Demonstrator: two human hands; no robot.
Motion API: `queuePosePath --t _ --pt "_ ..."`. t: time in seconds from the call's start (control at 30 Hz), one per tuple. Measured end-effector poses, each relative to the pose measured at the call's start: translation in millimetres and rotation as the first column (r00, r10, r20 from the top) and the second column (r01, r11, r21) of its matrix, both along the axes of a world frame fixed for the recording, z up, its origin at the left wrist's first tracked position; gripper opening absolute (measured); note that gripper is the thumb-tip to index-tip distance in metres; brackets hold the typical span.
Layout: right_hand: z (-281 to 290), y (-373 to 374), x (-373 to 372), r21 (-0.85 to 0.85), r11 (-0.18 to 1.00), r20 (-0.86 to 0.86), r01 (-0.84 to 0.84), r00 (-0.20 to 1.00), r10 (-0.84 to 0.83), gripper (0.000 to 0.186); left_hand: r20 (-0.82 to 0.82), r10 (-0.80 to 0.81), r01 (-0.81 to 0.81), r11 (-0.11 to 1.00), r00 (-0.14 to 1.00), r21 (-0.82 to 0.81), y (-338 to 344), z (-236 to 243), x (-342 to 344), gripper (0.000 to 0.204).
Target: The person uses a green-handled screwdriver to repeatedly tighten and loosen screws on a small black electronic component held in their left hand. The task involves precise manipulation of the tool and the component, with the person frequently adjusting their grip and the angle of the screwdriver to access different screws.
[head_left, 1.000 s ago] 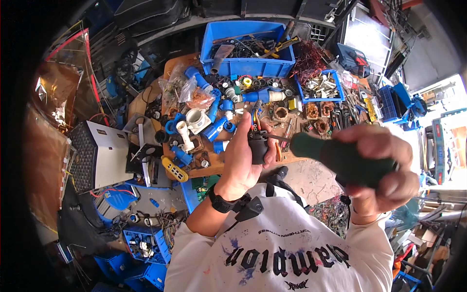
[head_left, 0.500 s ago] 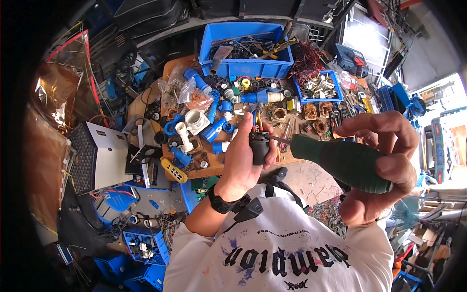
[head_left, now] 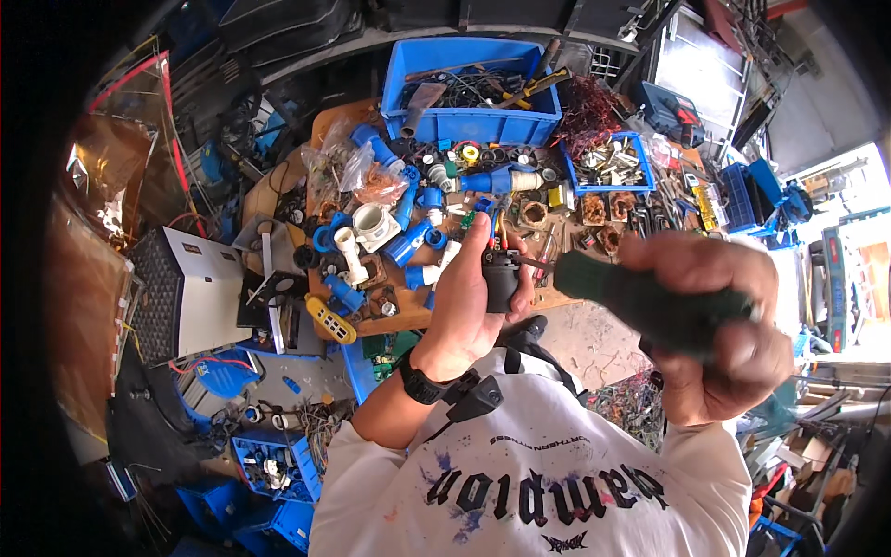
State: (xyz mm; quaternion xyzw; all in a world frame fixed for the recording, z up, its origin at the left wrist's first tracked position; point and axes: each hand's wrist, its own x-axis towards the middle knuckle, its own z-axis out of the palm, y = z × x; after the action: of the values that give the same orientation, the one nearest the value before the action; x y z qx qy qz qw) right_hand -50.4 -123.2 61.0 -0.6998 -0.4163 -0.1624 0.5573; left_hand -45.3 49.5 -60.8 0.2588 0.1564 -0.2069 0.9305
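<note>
A black plug (head_left: 502,277) is gripped tight in the left hand (head_left: 473,297) over the workbench's (head_left: 408,317) crowded near edge, while a green-handled screwdriver (head_left: 640,299) is fisted in the right hand (head_left: 719,339).

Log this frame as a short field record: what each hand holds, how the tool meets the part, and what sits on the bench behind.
left hand: grips a small black plug-like part, coloured wires sticking up from it
right hand: wrapped around a green-handled screwdriver
contact: screwdriver shaft reaches the black part's side
bench: strewn with blue and white connectors
behind: large blue crate of tools; smaller blue tray of metal bits
</note>
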Motion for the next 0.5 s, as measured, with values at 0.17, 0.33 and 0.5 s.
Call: queuePosePath --t 0.17,0.33,0.5 --pt "-2 0 -1 -0.016 0.994 0.077 0.108 0.991 -0.106 0.04 0.023 -0.01 0.011 1.0 1.0 -0.024 4 4 -2 0.048" --pt "1 -5 0 -0.07 0.978 0.166 0.199 0.969 -0.185 0.034 0.021 0.025 -0.025 1.0 0.999 -0.011 3 -1 -2 0.049" --pt "-2 -6 -2 -0.049 0.986 0.166 0.162 0.974 -0.152 0.025 0.068 0.047 -0.046 0.999 0.997 -0.015 7 0 -5 0.048"
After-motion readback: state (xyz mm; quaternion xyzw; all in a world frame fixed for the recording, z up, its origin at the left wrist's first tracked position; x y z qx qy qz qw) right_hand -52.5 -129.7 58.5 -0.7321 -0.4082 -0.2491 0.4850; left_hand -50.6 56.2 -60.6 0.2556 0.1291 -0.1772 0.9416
